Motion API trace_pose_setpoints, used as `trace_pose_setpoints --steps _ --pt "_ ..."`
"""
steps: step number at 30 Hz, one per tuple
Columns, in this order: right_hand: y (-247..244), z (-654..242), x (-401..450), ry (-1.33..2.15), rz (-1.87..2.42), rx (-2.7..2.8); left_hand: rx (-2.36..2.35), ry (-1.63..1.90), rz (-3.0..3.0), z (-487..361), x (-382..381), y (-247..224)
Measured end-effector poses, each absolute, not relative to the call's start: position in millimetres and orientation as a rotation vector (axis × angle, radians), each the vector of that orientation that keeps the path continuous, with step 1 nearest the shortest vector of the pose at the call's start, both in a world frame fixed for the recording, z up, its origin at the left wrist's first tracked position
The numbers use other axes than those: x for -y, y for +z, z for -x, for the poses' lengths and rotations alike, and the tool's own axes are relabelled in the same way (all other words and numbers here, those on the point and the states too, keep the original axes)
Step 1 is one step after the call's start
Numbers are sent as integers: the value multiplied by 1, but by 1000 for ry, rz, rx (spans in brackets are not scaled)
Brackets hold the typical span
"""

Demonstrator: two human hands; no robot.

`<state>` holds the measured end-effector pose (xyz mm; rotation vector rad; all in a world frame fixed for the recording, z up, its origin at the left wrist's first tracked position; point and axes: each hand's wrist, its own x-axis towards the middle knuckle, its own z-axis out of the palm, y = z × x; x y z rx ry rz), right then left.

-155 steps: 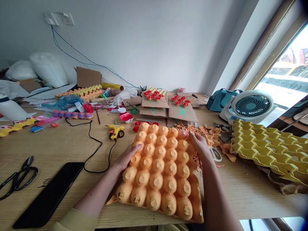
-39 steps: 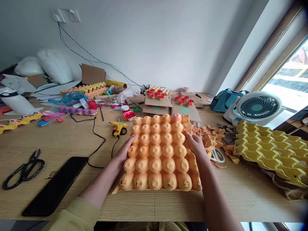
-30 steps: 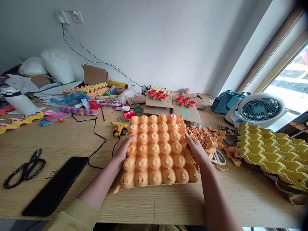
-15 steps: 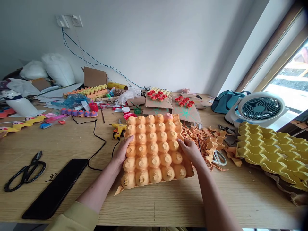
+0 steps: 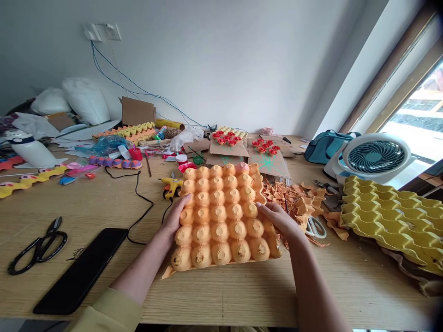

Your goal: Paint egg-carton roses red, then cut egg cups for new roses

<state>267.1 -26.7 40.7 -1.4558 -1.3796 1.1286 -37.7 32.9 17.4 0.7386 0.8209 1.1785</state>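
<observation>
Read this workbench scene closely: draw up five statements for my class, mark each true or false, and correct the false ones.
1. The left hand and right hand both hold the bumpy orange moulded-pulp egg tray. True.
2. The black-handled metal scissors lie right of the orange tray. False: they lie to its left.
3. The white fan with a round teal grille stands behind the yellow moulded-pulp egg tray. True.
4. The small cup-shaped flowers on the brown cardboard are blue. False: they are red.
5. The yellow plastic glue gun is in the right hand. False: it lies on the wooden table.
</observation>
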Motion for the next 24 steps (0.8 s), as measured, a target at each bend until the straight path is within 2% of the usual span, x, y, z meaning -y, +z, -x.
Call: trace_pose_setpoints --steps 5,13,17,24 --pt "43 -279 28 1324 1423 1442 -827 1115 -699 39 -30 24" --pt "51 -274 35 1412 1566 1607 -854 1056 -763 46 -21 39" --pt "57 -268 43 1470 1506 1646 -887 908 -672 56 -20 36" --pt "59 -269 48 1424 1413 1682 -911 854 -602 64 -23 31"
